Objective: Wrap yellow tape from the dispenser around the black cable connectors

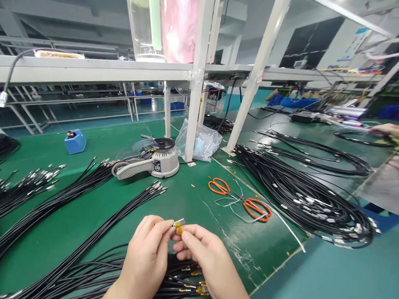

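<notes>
My left hand (147, 248) pinches the end of a cable just behind its small metal connector (179, 222), which has amber tape at its base. Close against it, my right hand (207, 253) holds a short piece of amber tape (179, 231) between thumb and fingers. Below both hands lies a bundle of black cables (102, 277), several of their connector ends wrapped in the same amber tape. Another cable bundle (122, 212) with bare metal ends runs up beside my left hand.
A round tape dispenser (165, 158) stands beyond the hands. Two orange-handled scissors (256, 209) lie to the right near white strips. More cable bundles (298, 192) cover the far right and left. A blue holder (75, 142) sits at the back. A co-worker's hand (394, 131) shows at right.
</notes>
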The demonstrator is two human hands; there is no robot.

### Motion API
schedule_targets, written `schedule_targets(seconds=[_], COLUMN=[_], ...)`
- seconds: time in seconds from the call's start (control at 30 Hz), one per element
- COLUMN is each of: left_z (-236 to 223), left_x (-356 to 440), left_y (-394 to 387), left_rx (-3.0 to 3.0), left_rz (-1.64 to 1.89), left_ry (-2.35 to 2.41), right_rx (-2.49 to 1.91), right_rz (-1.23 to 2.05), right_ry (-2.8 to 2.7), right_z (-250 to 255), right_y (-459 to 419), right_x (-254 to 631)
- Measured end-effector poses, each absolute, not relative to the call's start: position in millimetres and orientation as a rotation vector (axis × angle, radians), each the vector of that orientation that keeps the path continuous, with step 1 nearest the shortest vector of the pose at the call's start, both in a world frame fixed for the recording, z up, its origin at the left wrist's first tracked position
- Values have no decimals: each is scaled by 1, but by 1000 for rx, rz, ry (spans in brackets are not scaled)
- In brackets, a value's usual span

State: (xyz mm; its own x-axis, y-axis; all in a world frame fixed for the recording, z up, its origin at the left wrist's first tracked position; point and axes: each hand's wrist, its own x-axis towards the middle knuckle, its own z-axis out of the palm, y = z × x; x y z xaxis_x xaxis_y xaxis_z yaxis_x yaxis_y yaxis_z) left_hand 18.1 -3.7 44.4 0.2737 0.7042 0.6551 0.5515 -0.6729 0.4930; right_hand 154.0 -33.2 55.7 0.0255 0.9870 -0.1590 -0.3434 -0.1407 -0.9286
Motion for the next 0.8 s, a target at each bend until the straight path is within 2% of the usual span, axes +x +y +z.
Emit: schedule_targets(seconds=[0.17, 0.47, 0.8], left_z=[41, 41, 54], left_x=[20, 21, 19], left_y=[-5, -7, -7], left_rx=[2397, 2437, 2010], left_rz=[1378, 1348, 1138], left_ry=[1215, 1234, 1289], right_rx=[-907, -1154, -1204], right_rz=[1580, 1281, 1144], right_ry=[-539, -831, -962], right_z=[46, 53, 45], right_y=[-38, -29, -34], right_x=[156, 150, 148])
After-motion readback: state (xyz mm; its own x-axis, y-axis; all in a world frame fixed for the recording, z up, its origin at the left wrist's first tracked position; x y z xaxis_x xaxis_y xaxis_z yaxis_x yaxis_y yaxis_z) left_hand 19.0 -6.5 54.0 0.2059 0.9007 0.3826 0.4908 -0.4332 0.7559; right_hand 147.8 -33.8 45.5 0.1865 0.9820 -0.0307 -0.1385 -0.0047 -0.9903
